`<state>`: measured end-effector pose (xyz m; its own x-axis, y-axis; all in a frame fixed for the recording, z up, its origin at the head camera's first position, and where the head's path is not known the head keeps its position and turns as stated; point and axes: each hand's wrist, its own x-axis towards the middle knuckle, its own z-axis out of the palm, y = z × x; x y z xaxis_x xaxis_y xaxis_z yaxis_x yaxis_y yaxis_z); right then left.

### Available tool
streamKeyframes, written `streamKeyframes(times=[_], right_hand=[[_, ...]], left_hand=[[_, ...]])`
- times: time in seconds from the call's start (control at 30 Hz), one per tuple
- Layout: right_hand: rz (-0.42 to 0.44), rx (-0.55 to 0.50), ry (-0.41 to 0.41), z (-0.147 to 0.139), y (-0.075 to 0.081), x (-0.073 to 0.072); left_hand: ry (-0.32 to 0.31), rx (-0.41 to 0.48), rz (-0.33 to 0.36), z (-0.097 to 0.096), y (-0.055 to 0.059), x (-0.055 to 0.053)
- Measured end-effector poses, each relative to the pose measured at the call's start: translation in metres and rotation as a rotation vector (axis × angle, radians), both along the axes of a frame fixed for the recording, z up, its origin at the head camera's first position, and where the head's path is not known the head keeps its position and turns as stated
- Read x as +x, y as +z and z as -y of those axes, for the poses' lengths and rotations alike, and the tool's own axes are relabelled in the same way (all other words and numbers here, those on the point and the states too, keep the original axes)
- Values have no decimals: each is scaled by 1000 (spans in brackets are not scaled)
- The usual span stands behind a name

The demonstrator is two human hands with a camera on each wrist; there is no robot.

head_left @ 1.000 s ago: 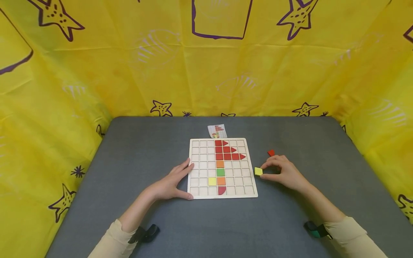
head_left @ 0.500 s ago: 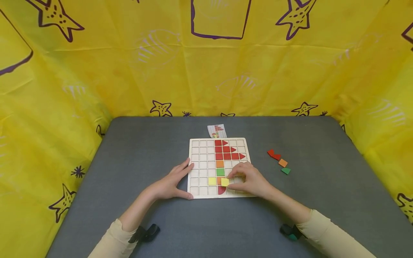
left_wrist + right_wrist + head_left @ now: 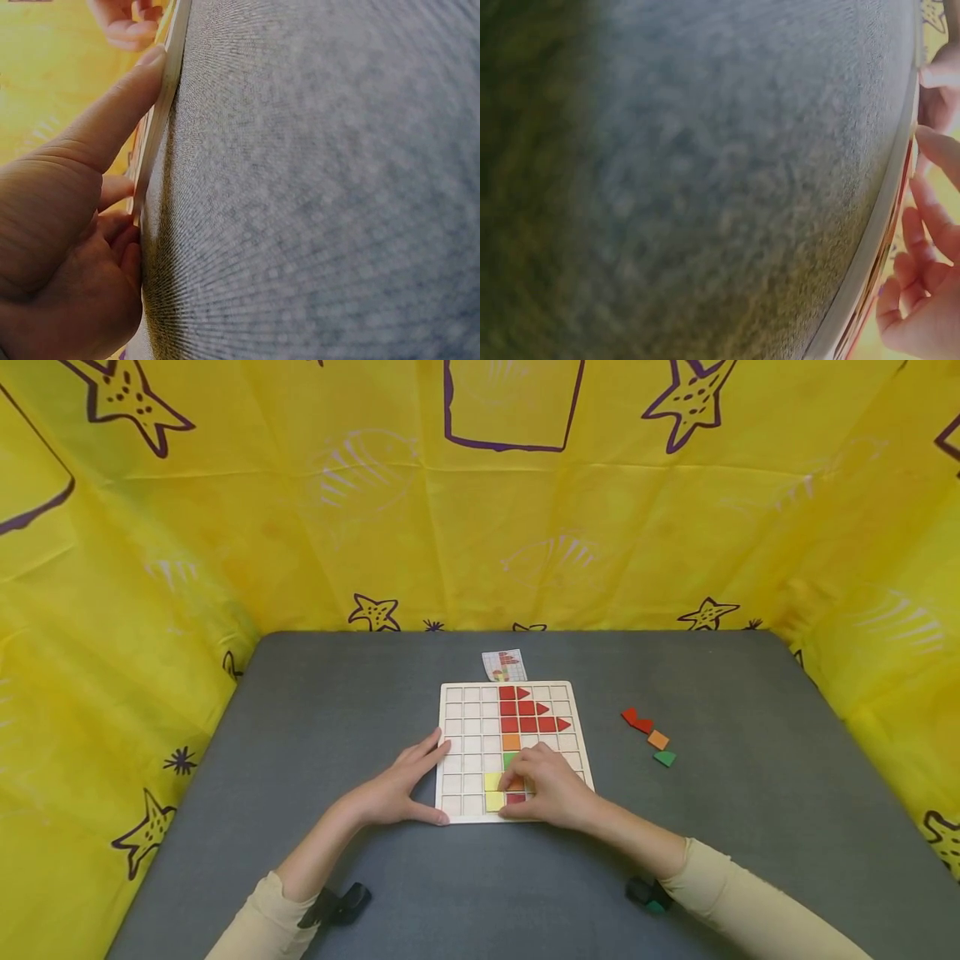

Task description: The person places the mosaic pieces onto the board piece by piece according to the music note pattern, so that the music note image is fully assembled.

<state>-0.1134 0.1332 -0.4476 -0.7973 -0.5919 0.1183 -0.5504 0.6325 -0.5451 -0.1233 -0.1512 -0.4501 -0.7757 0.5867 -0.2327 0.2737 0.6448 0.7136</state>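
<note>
A pale wooden grid board (image 3: 462, 719) lies on the grey table. Square and pointed red tiles (image 3: 528, 724) fill part of its upper rows, with orange (image 3: 511, 742), green and yellow tiles below. My left hand (image 3: 390, 787) rests along the board's left edge, fingers spread, thumb by the near left corner (image 3: 154, 64). Over the near rows, my right hand (image 3: 551, 787) pinches a yellow square tile (image 3: 492, 802) between thumb and index finger. That tile overlaps the bottom-row cell just below another yellow tile (image 3: 492, 782). The right fingers partly cover the green, orange and dark red tiles.
Right of the board lie loose pieces: red ones (image 3: 637, 721), an orange square (image 3: 657, 740) and a green piece (image 3: 664, 758). A small printed card (image 3: 505, 665) with a coloured grid pattern sits at the board's far edge. Yellow patterned cloth (image 3: 480, 543) surrounds the table.
My right hand has carried the yellow tile from beside the board's right edge leftward across it, down to the bottom row. The loose pieces it covered now show. My left hand stays put.
</note>
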Motion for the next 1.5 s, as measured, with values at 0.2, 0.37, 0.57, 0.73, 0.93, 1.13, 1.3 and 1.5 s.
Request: streamKeyframes(times=[0.2, 0.37, 0.57, 0.73, 0.93, 1.13, 1.3, 1.5], right_hand=[[-29, -1, 27, 3, 2, 2], [-57, -27, 59, 1, 3, 2], [48, -178, -24, -24, 8, -5], [73, -204, -231, -67, 10, -15], [-45, -94, -438, -133, 4, -24], [-52, -23, -542, -182, 3, -19], [34, 30, -565, -197, 5, -17], [-1, 28, -501, -192, 3, -22]], left_hand=[[-1, 2, -2, 0, 0, 0], [1, 2, -2, 1, 0, 0], [-4, 7, -2, 1, 0, 0], [-10, 5, -11, 2, 0, 0], [-12, 3, -13, 2, -1, -1], [-12, 5, -5, 1, 0, -1], [-15, 8, -11, 1, 0, -1], [-18, 4, -16, 1, -2, -1]])
